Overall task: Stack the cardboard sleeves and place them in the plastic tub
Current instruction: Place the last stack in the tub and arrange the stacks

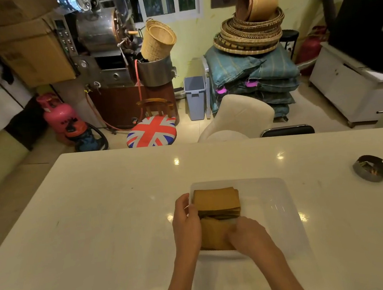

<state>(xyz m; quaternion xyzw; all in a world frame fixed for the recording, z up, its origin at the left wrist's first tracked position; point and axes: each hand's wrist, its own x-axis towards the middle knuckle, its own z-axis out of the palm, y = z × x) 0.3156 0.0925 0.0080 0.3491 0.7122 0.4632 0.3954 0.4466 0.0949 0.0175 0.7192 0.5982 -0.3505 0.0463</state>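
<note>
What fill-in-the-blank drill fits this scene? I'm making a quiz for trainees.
1. The cardboard sleeves lie inside the plastic ____.
2. Both hands, the left hand and the right hand, are at the tub's ____ side.
3. The tub rests on a white ____.
Missing words: tub; left; table
</note>
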